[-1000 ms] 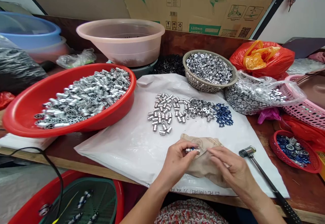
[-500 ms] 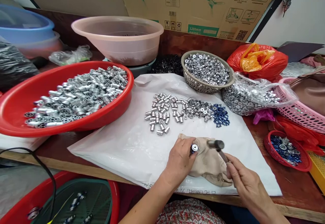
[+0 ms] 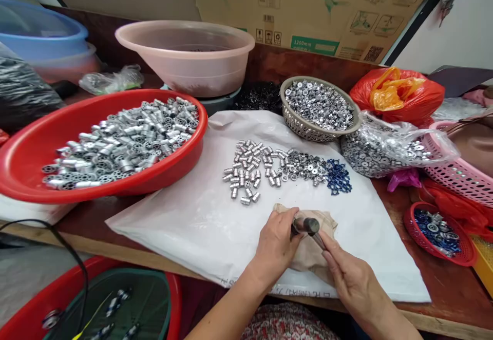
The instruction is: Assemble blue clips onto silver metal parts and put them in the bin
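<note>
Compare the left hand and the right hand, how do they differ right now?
The left hand holds a small metal cylinder, while the right hand holds a small hammer. The left hand closes around its short part, while the right hand grips the hammer's shaft just below the head. Both hands are over a tan cloth lying on a white sheet.
</note>
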Tool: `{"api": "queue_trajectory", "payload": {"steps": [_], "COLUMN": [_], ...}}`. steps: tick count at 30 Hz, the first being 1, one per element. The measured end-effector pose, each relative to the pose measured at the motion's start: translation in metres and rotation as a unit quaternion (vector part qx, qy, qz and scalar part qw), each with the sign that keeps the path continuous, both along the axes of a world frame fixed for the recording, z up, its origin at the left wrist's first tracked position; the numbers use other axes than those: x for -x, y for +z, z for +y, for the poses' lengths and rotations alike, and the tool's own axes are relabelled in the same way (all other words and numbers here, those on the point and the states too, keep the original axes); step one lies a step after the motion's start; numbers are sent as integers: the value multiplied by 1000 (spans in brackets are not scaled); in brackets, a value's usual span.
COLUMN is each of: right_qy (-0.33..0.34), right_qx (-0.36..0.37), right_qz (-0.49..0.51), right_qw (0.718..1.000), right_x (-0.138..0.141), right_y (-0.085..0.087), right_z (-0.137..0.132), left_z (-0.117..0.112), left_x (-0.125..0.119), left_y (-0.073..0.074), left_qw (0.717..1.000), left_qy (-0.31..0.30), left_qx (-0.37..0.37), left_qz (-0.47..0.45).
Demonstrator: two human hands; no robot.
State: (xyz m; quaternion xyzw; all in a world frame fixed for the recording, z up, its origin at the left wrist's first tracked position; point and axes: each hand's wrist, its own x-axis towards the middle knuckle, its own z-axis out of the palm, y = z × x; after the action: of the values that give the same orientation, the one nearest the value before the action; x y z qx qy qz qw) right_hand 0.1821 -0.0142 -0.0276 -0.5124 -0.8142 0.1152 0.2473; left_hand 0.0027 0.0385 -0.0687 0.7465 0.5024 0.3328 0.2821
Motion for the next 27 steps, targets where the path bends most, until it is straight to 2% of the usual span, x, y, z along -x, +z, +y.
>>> {"api": "queue_trajectory", "payload": {"steps": [2,4,6,9,11,14,16,18,21,23,25,27], "right_qy": [-39,-132,-243,-290,-290,-280,-279,-277,-270,-266,-265,-266], "right_qx": [12,-3,-14,3,-5,1,34,55,78,90,96,96], "right_qz": [-16,-55,-130,-223,-225,-177,-177,-182,-183,-177,-167,-153], "right_qw": [999,990,961,931,930,944,943,942,942,943,945,947], "right_x": [-13,-41,-75,-111,-112,-86,-67,-55,-51,-52,-53,-51], "right_y": [-10,-23,-36,-45,-40,-27,-23,-25,-34,-40,-43,-43], "right_z": [-2,-10,-21,-29,-16,31,69,99,123,129,131,130], "left_z": [0,0,-1,0,1,-2,-13,-34,-79,-102,-103,-78], "left_x": [1,3,4,1,-3,5,34,83,171,209,217,196], "left_y": [1,0,0,-1,1,7,8,5,-2,-4,-2,1], "left_qw": [1000,1000,1000,1000,1000,999,997,985,946,917,912,931], "left_qy": [-10,-15,-15,-18,-20,-10,28,95,182,244,267,239], "left_qx": [-1,0,1,-2,-7,-29,-56,-88,-112,-122,-101,-61], "left_qz": [1,3,3,4,7,22,53,117,246,292,294,271]}}
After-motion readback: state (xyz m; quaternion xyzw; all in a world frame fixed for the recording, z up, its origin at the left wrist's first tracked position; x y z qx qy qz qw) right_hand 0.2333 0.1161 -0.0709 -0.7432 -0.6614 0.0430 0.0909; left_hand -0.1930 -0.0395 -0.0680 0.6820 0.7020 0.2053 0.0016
